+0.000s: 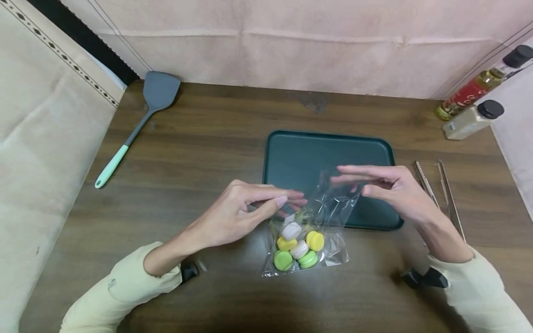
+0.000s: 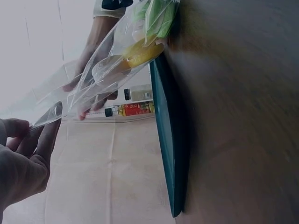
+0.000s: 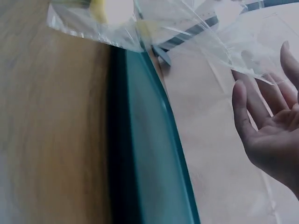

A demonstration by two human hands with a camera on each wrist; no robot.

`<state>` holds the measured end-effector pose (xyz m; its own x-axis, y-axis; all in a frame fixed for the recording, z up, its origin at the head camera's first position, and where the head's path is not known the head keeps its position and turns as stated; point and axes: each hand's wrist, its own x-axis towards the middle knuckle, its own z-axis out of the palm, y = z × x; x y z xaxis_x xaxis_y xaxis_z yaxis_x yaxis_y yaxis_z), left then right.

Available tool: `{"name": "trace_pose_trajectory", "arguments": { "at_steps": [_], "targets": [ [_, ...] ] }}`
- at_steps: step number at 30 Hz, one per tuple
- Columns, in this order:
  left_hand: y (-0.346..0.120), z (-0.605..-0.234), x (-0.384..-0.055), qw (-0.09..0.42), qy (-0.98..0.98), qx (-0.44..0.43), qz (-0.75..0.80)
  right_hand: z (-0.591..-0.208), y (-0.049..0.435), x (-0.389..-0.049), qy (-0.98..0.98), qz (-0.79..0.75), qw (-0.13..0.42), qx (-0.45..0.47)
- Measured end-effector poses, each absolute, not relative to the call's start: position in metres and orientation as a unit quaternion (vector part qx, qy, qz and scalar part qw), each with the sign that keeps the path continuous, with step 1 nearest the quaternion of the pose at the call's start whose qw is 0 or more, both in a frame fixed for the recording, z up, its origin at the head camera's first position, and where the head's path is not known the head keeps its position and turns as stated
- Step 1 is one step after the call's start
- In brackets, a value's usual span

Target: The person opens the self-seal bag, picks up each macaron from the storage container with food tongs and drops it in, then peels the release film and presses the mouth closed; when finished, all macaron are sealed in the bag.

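Note:
A clear plastic bag (image 1: pixel 333 252) holds several macarons (image 1: pixel 300 249) in white, yellow and green. Its lower part, with the macarons, is toward the person, and its mouth reaches over the tray's near edge. My left hand (image 1: pixel 250 210) pinches the bag's upper edge between thumb and fingers, as the left wrist view shows. On the opposite side, my right hand (image 1: pixel 387 187) has its fingers spread and thumb apart. In the right wrist view, those fingers (image 3: pixel 257 100) are right at the film of the bag's mouth.
A dark green tray (image 1: pixel 325 152) lies behind the bag. Metal tongs (image 1: pixel 447 194) are beside the right forearm. An oil bottle (image 1: pixel 466 95) and a black-capped jar (image 1: pixel 470 122) stand at the back right. A grey spatula (image 1: pixel 160 92) with a mint handle lies at the back left.

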<state>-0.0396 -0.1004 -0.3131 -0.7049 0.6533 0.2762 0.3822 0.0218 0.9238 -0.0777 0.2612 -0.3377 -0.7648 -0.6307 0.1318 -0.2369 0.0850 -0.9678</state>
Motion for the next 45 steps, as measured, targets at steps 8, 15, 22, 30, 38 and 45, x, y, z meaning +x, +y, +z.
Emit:
{"name": "trace_pose_trajectory", "arguments": {
  "at_steps": [8, 15, 22, 30, 38, 45],
  "targets": [
    [-0.105, -0.319, -0.048, 0.13, 0.704, 0.349, 0.605, -0.354, 0.258, -0.077, 0.736, -0.597, 0.075, -0.311],
    [-0.112, -0.325, -0.064, 0.171, 0.679, 0.331, 0.632, -0.364, 0.263, -0.08, 0.688, -0.607, 0.026, -0.396],
    [-0.122, -0.331, -0.074, 0.154, 0.688, 0.412, 0.578, -0.369, 0.264, -0.081, 0.662, -0.618, -0.011, -0.424],
    [-0.131, -0.332, -0.083, 0.089, 0.683, 0.535, 0.49, -0.363, 0.253, -0.084, 0.524, -0.681, 0.036, -0.511],
    [-0.129, -0.334, -0.086, 0.098, 0.647, 0.554, 0.515, -0.355, 0.248, -0.084, 0.486, -0.678, 0.0, -0.551],
    [-0.129, -0.336, -0.083, 0.07, 0.672, 0.538, 0.504, -0.355, 0.25, -0.084, 0.502, -0.666, 0.005, -0.552]
  ]
}}
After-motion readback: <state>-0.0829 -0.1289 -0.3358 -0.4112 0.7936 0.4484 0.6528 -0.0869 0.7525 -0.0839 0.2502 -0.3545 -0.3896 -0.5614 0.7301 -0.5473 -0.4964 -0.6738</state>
